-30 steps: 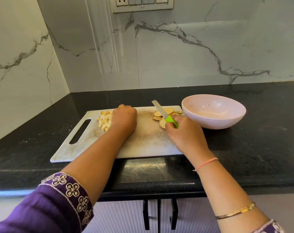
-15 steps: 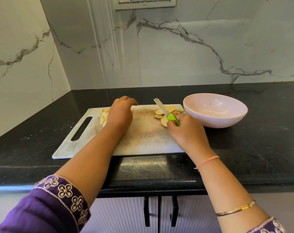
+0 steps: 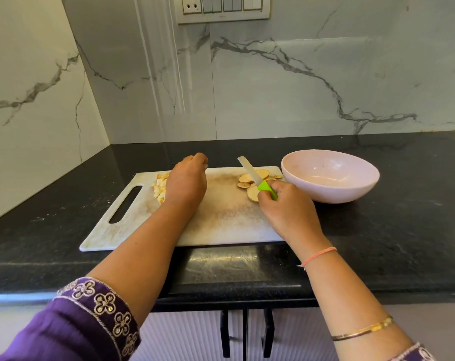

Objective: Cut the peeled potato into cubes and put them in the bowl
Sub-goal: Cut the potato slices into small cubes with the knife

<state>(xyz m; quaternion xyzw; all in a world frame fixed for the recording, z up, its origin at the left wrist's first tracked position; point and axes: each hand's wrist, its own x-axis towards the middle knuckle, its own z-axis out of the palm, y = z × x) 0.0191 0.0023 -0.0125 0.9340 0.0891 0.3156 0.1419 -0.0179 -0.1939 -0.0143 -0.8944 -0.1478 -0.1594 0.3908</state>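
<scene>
A white cutting board [image 3: 221, 220] lies on the black counter. Pale potato cubes [image 3: 160, 190] are heaped at its left, near the handle slot. My left hand [image 3: 187, 181] hovers just right of the heap with fingers curled down as if round some cubes; what they enclose is mostly hidden. Round potato slices [image 3: 260, 174] lie at the board's far right. My right hand [image 3: 286, 204] grips the green handle of a knife [image 3: 250, 170], whose blade points away over the slices. The pink bowl [image 3: 325, 191] stands right of the board and looks empty.
Marble walls close the counter at the back and left. A switch plate [image 3: 222, 7] is mounted on the back wall. The counter's front edge [image 3: 221, 290] is close to me, with cabinet handles [image 3: 244, 332] below it.
My left hand has lifted off the cube heap and moved away toward the board's far edge, fingers curled. The right hand and knife have stayed over the slices.
</scene>
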